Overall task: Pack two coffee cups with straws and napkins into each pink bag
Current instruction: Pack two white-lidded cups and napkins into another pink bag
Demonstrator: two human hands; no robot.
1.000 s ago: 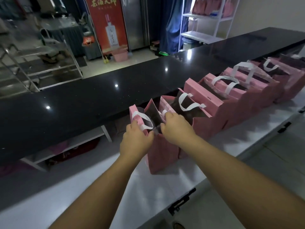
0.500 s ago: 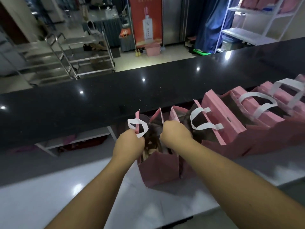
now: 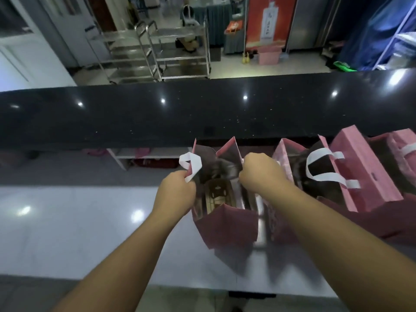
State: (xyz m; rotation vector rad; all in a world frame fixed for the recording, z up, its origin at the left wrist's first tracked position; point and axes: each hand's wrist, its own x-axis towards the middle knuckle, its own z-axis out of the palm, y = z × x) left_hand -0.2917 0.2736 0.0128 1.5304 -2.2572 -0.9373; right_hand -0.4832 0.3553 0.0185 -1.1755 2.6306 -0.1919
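Head view. The left hand [image 3: 177, 192] and the right hand [image 3: 258, 174] each gripped one top edge of the nearest pink bag [image 3: 227, 226], which stood on the white desk [image 3: 78, 221] at the left end of a row of pink bags. The left hand pinched the left wall together with its white handle [image 3: 191, 164]; the right hand's fingers were curled over the right wall, and its handle was hidden beneath them.

Compared with half a second and one second earlier, the two hands had drawn further apart and the mouth of the bag had widened from a narrow slot to a broad opening. The view had also swung from an oblique angle along the row to one looking almost straight down into the bag. A brown item [image 3: 217, 194], probably a cup carrier or a cup, was now visible at the bottom; blur prevented a firmer reading, and no straws or napkins could be made out.

The neighbouring bag [image 3: 364, 172] leaned to the right, with a white handle [image 3: 324, 167] looped across its dark opening. A black counter [image 3: 157, 118] ran behind the row.

The change suggested that the bag was being held open for checking or for loading, so that packing of this bag was judged still incomplete.
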